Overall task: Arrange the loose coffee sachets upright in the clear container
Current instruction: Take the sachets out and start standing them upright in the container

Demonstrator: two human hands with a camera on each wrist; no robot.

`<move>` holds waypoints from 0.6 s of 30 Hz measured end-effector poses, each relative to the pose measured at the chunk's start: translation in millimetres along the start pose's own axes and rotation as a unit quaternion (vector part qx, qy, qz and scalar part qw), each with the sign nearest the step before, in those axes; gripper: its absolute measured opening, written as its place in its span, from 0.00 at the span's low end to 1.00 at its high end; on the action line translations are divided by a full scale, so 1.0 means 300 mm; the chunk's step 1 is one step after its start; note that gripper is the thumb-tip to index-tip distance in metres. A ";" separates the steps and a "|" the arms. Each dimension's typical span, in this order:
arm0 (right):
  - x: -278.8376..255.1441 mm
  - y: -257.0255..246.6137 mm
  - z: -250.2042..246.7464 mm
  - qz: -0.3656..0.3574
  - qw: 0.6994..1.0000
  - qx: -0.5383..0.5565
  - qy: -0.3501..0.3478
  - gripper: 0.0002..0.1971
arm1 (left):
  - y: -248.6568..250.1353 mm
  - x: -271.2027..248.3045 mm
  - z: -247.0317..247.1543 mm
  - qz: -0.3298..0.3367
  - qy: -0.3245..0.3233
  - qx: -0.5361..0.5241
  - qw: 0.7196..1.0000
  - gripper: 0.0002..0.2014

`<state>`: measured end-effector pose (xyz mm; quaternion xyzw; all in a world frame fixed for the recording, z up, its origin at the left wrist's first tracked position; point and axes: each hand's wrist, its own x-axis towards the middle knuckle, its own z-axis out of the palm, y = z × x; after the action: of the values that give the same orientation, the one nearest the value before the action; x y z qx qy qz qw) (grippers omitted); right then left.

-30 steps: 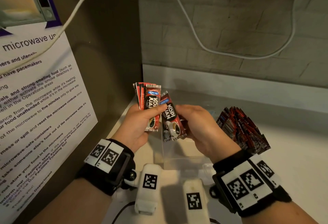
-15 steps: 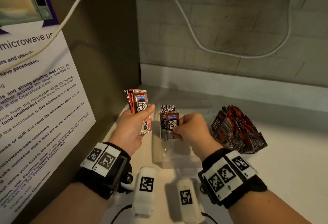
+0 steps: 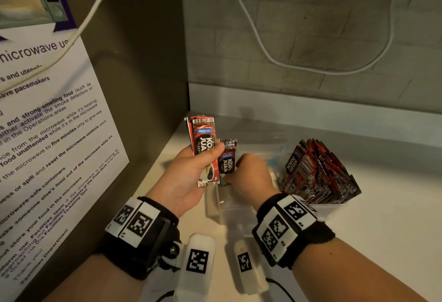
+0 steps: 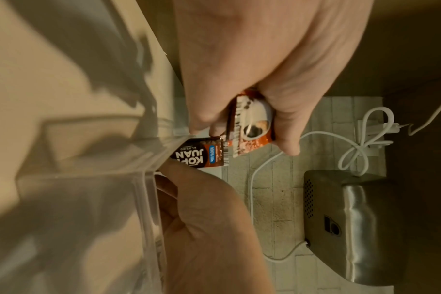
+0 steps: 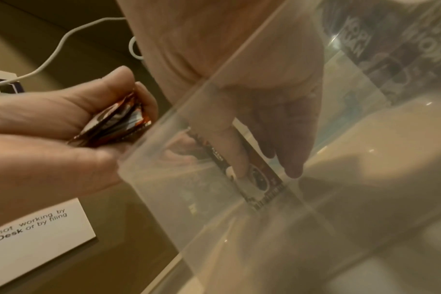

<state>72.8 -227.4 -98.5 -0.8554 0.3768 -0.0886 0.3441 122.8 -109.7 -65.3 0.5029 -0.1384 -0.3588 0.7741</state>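
My left hand (image 3: 189,177) grips a thin stack (image 3: 203,148) of sachets beside the container (image 3: 229,215). My right hand (image 3: 253,177) pinches one sachet (image 3: 227,158) upright inside it, near the left wall. They look light, floppy and slick; I'd hold them by the edges.

sachets (image 3: 205,151): "KOPI JUAN", "100%" | wall notice (image 3: 47,134): "microwave", "pacemakers", "five minutes"

Both bare forearms wear black wristbands (image 3: 141,237) topped with white plates printed with black square markers, and a white, marker-tagged camera pod (image 3: 197,263) juts from each band, apparently trailing a thin black cable.
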 end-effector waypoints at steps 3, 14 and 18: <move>0.002 -0.011 0.013 -0.011 1.000 -0.026 -0.012 0.06 | 0.000 -0.001 0.011 -0.007 0.001 0.006 1.000 0.08; -0.016 -0.024 0.006 -0.033 0.998 -0.047 -0.019 0.07 | 0.003 0.012 0.025 0.003 -0.008 0.000 1.000 0.02; -0.009 -0.019 0.001 -0.029 0.998 -0.044 -0.018 0.06 | 0.013 0.021 0.011 0.016 0.011 -0.006 1.000 0.03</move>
<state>74.4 -222.7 -94.7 -0.8817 0.3495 -0.0663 0.3100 126.9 -115.3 -61.4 0.4997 -0.1359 -0.3417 0.7843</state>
